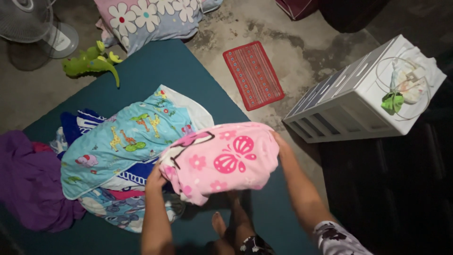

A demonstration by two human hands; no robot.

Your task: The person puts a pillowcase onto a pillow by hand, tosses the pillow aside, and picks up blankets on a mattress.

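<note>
I hold a pink blanket (222, 158) with butterfly and flower prints, bunched up, above a teal mat (155, 66). My left hand (155, 178) grips its lower left edge. My right hand (279, 141) grips its right edge. Just left of the pink blanket lies a light blue blanket (122, 141) with animal prints, spread over a heap of other patterned cloths (122, 208). My bare feet (222, 224) show below the pink blanket.
A purple cloth (28, 182) lies at the far left. A green toy dinosaur (92, 61), a floral pillow (151, 19) and a fan base (59, 40) sit at the top left. A red mat (253, 74) lies on the concrete floor. A white crate (363, 94) lies on its side at the right.
</note>
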